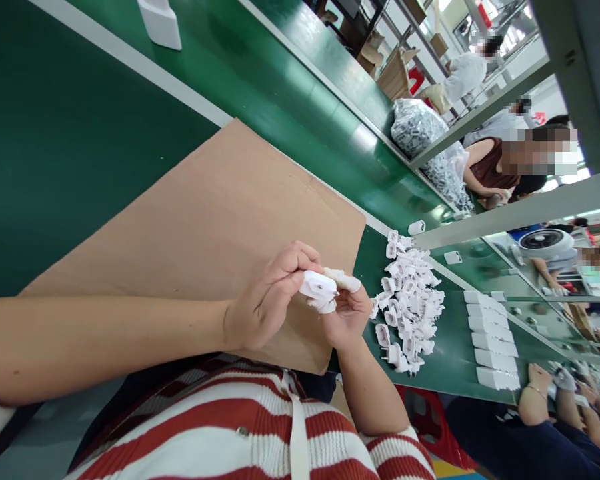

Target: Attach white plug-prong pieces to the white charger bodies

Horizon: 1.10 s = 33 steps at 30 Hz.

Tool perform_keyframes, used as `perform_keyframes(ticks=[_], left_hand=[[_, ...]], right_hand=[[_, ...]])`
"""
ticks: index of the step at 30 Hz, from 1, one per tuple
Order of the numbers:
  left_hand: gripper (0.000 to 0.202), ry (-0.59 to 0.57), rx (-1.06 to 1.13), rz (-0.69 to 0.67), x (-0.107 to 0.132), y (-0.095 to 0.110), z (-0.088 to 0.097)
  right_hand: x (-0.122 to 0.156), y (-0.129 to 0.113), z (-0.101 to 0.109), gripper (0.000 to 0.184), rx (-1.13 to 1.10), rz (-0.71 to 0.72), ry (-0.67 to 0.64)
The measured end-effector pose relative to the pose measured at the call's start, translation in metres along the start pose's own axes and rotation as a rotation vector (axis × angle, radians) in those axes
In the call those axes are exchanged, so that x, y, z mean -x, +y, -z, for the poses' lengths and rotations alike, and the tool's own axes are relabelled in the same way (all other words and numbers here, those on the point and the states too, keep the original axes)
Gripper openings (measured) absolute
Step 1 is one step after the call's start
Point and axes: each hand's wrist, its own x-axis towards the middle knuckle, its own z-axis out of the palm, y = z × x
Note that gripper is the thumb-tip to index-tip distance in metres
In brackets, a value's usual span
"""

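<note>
My left hand (267, 297) and my right hand (347, 317) meet above the near edge of a brown cardboard sheet (205, 213). Together they pinch a small white plastic plug part (319, 288). The left fingers are curled round its near side. The right fingertips, in white finger cots, press on its far side. Just to the right, a pile of several similar white plug parts (410, 300) lies on the green table (55, 133).
A row of white adapter bodies (490, 340) lies past the pile. A white block (160, 23) stands at the top left. A clear bag of parts (415, 123) sits farther along. Other people sit at the right, one with hands (540, 383) near the adapters.
</note>
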Motion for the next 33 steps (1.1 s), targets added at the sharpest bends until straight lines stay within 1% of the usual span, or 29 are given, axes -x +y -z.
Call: perform_keyframes(ticks=[3,7,10,13,16,20,23,26,29,33], left_hand=[[0.028,-0.003,-0.024,-0.007,0.000,0.000,0.000],[0.022,-0.024,-0.066,-0.072,0.003,-0.006,-0.001],[0.023,-0.027,-0.059,-0.093,0.004,-0.009,-0.002],[0.026,0.001,-0.048,-0.059,0.003,-0.007,-0.004],[0.029,0.032,-0.056,-0.027,0.001,-0.004,-0.006],[0.032,0.034,-0.037,0.087,-0.003,0.002,-0.004],[0.034,0.025,-0.032,0.210,-0.009,0.009,-0.001],[0.036,0.023,-0.007,0.290,-0.013,0.015,0.001],[0.036,0.025,0.005,0.283,-0.016,0.017,0.001],[0.035,0.018,-0.007,0.251,-0.015,0.016,0.000]], right_hand=[[-0.001,0.000,0.000,0.034,0.011,-0.002,0.011],[-0.001,-0.001,-0.001,0.034,0.017,0.003,0.012],[0.003,0.000,-0.003,0.034,0.045,0.014,0.018],[0.008,0.000,-0.006,0.036,0.103,0.053,0.046],[0.010,-0.002,-0.009,0.036,0.228,0.111,0.069],[0.009,-0.006,-0.009,0.039,0.315,0.171,0.078],[0.008,-0.007,-0.009,0.037,0.290,0.146,0.069],[0.008,-0.007,-0.009,0.032,0.224,0.051,0.056],[0.009,-0.006,-0.009,0.033,0.132,0.005,0.055],[0.009,-0.006,-0.008,0.041,0.038,0.012,0.060]])
